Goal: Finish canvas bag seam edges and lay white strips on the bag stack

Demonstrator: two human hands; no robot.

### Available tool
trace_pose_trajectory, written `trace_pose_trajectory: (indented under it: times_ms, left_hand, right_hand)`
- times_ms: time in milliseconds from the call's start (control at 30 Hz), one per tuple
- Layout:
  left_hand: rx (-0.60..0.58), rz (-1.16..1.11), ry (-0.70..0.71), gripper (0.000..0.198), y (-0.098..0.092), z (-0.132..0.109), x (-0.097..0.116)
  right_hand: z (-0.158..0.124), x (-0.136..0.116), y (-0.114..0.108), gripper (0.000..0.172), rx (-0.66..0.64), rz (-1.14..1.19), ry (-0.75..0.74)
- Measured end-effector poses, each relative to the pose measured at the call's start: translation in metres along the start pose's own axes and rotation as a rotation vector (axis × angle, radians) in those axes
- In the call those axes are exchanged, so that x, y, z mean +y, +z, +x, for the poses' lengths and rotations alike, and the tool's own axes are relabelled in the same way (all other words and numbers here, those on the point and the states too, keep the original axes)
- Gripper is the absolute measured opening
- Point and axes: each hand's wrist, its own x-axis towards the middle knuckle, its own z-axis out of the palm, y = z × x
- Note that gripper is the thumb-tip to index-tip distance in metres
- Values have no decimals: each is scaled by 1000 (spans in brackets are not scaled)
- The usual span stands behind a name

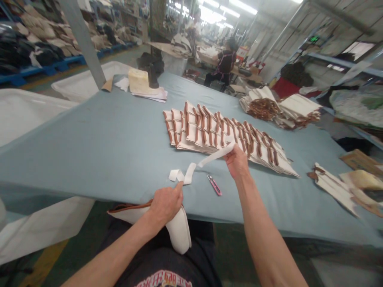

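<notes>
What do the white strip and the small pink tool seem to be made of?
White strip: probably soft fabric tape, matte; it folds limply. Pink tool: likely snips with a glossy plastic grip and metal tips; too small for certainty.

Quick count: one long white fabric strip [209,159], one pink-handled thread snips [214,184], two far heaps of cream brown-trimmed fabric pieces [260,105], one fanned row of same pieces [221,133].

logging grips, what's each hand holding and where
Right hand pinches the long white fabric strip at its far end; left hand grips its near folded end, over a white brown-trimmed fabric piece.
</notes>
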Motion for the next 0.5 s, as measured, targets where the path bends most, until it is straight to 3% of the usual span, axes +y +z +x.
trace_pose_trajectory:
  times_ms: [167,267,400,500]
  left_hand:
    - [31,-40,-15,49,3,0,-1]
    - [67,-109,-15,50,6,1,-7]
    - [138,-272,-16,54,11,0,-18]
    - [185,-433,-14,48,12,-9,-21]
  right_hand:
    - [1,-57,-42,13,90,113,-109]
    - [-16,-82,-66,26,102,86,-145]
    - [-72,-79,-72,47,-15,-53,-55]
    - [-126,-61,-53,43,-154,-162,80]
